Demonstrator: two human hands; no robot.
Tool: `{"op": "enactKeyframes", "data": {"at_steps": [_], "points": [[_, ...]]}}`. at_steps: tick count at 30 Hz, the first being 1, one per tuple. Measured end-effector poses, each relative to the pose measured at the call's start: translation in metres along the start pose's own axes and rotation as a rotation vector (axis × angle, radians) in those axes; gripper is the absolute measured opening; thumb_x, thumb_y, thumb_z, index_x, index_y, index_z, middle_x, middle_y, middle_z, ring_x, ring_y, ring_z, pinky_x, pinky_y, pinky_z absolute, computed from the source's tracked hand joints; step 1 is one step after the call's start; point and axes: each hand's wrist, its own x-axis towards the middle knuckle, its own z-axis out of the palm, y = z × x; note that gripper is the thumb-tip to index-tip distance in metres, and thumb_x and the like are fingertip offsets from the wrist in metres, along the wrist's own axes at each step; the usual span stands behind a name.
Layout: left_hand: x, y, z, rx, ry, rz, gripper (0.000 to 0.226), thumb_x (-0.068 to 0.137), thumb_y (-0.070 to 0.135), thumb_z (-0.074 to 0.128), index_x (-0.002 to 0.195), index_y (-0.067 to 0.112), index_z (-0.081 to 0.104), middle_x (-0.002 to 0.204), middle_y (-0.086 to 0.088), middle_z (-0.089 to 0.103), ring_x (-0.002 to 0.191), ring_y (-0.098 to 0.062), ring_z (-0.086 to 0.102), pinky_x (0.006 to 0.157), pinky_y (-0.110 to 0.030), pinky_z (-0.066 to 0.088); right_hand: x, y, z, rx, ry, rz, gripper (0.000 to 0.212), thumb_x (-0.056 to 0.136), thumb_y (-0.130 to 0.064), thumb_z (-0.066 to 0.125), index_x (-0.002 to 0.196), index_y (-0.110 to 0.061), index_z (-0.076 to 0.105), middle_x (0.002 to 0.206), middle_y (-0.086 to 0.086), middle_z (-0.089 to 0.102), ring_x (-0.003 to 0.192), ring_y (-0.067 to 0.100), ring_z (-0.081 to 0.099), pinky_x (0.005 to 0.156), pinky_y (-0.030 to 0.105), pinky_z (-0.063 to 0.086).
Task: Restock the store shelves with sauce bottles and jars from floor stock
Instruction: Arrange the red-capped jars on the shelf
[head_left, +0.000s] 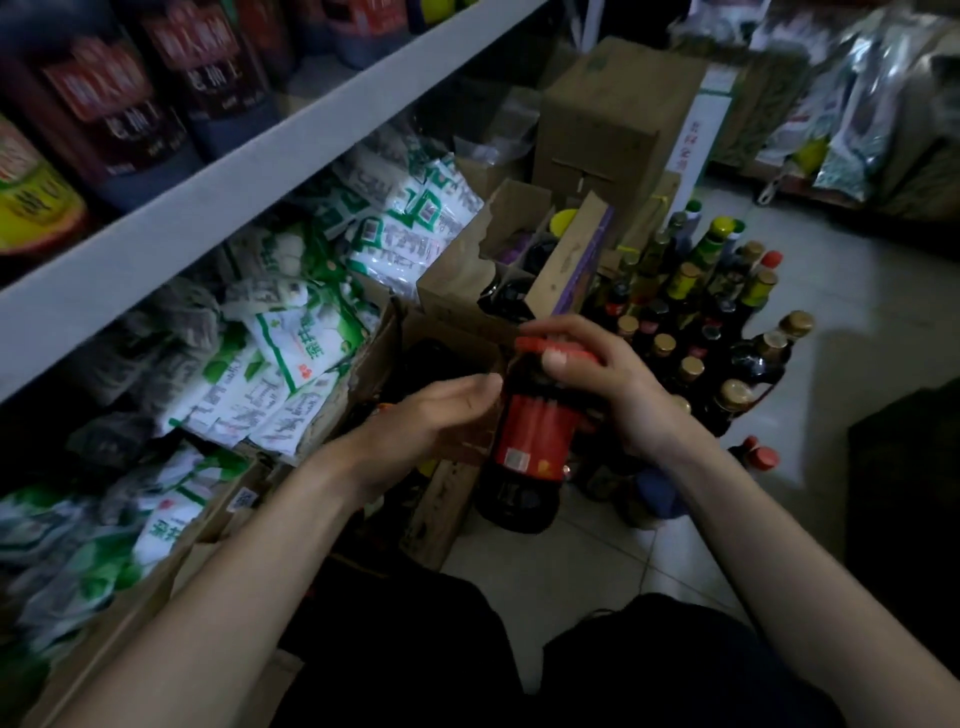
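Gripping a dark sauce bottle (532, 441) by its red cap with the right hand (618, 384), fingers curled tight over the top. Got the left hand (441, 415) up beside the bottle's left shoulder, fingers mostly straight, wrapped round nothing; can't tell if the tips actually touch. Holding the bottle a bit tilted, low over the tiled floor (841, 374), dead centre, just right of an open cardboard box (447, 499). Further right, a crowd of floor bottles (717, 312) packed together. Behind, another open carton (571, 254) with dark bottles inside, plus a taller closed box (597, 119). Over left, a grey shelf (208, 208), white-and-green bags (291, 338) underneath, big dark jugs (104, 104) on top.
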Motion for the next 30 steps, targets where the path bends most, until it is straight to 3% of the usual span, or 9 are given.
{"op": "enactKeyframes", "data": {"at_steps": [3, 6, 8, 10, 13, 16, 24, 28, 30], "points": [[-0.007, 0.017, 0.011, -0.145, 0.053, 0.131, 0.058, 0.085, 0.056, 0.06, 0.127, 0.015, 0.06, 0.122, -0.011, 0.065, 0.113, -0.03, 0.061, 0.095, -0.046, 0.044, 0.007, -0.042, 0.004, 0.024, 0.076, -0.052, 0.045, 0.075, -0.049, 0.067, 0.109, -0.02, 0.07, 0.107, 0.009, 0.07, 0.1, 0.025, 0.068, 0.083, 0.033, 0.054], [-0.014, 0.036, 0.017, -0.192, 0.098, 0.229, 0.056, 0.077, 0.058, 0.071, 0.122, 0.025, 0.065, 0.119, -0.005, 0.068, 0.112, -0.026, 0.064, 0.091, -0.039, 0.05, 0.012, -0.079, 0.008, -0.112, 0.082, -0.062, 0.043, 0.072, -0.058, 0.069, 0.101, -0.026, 0.07, 0.096, -0.001, 0.071, 0.089, 0.016, 0.07, 0.073, 0.025, 0.055], [-0.019, 0.047, 0.021, -0.198, 0.122, 0.271, 0.055, 0.07, 0.061, 0.076, 0.115, 0.03, 0.069, 0.116, -0.004, 0.07, 0.111, -0.025, 0.065, 0.091, -0.035, 0.051, 0.016, -0.102, 0.017, -0.295, 0.131, -0.055, 0.051, 0.068, -0.069, 0.068, 0.096, -0.027, 0.068, 0.087, -0.006, 0.071, 0.08, 0.011, 0.07, 0.07, 0.027, 0.056], [-0.023, 0.055, 0.023, -0.223, 0.175, 0.3, 0.056, 0.065, 0.062, 0.078, 0.109, 0.029, 0.071, 0.111, -0.007, 0.072, 0.104, -0.028, 0.068, 0.089, -0.037, 0.052, 0.022, -0.121, 0.028, -0.552, 0.191, -0.071, 0.063, 0.068, -0.08, 0.059, 0.094, -0.024, 0.066, 0.084, -0.004, 0.07, 0.077, 0.013, 0.067, 0.075, 0.04, 0.057], [-0.039, 0.069, 0.015, -0.379, 0.167, 0.289, 0.062, 0.067, 0.058, 0.079, 0.11, 0.014, 0.07, 0.101, -0.02, 0.071, 0.087, -0.036, 0.07, 0.077, -0.041, 0.056, 0.029, -0.156, 0.048, -0.776, 0.139, -0.062, 0.072, 0.076, -0.084, 0.046, 0.095, -0.019, 0.067, 0.089, 0.001, 0.07, 0.08, 0.018, 0.065, 0.079, 0.045, 0.054], [-0.067, 0.079, -0.005, -0.546, 0.072, 0.259, 0.062, 0.075, 0.057, 0.073, 0.11, 0.006, 0.07, 0.094, -0.027, 0.068, 0.079, -0.038, 0.068, 0.075, -0.042, 0.055, 0.037, -0.183, 0.067, -0.692, 0.056, -0.053, 0.065, 0.084, -0.078, 0.044, 0.095, -0.02, 0.07, 0.084, 0.003, 0.072, 0.073, 0.017, 0.067, 0.071, 0.04, 0.053], [-0.149, 0.083, -0.051, -0.697, 0.099, 0.373, 0.068, 0.083, 0.051, 0.068, 0.125, -0.001, 0.058, 0.096, -0.028, 0.063, 0.081, -0.039, 0.065, 0.075, -0.044, 0.054, 0.056, -0.215, 0.156, -0.592, -0.12, -0.244, 0.064, 0.088, -0.069, 0.049, 0.082, -0.007, 0.065, 0.073, 0.006, 0.062, 0.066, 0.018, 0.059, 0.061, 0.036, 0.043], [-0.189, 0.078, -0.063, -0.547, 0.297, 0.391, 0.065, 0.076, 0.054, 0.072, 0.114, 0.001, 0.066, 0.093, -0.03, 0.065, 0.077, -0.04, 0.067, 0.073, -0.043, 0.055, 0.059, -0.209, 0.191, -0.452, -0.225, -0.283, 0.05, 0.085, -0.067, 0.056, 0.084, -0.019, 0.068, 0.069, -0.007, 0.062, 0.061, 0.006, 0.058, 0.055, 0.029, 0.045], [-0.209, 0.075, -0.068, -0.466, 0.424, 0.442, 0.056, 0.075, 0.053, 0.073, 0.108, 0.007, 0.071, 0.091, -0.025, 0.067, 0.077, -0.039, 0.067, 0.074, -0.046, 0.056, 0.059, -0.204, 0.211, -0.382, -0.3, -0.273, 0.044, 0.079, -0.068, 0.062, 0.096, -0.029, 0.072, 0.088, -0.01, 0.072, 0.083, 0.006, 0.067, 0.072, 0.035, 0.056]]}}
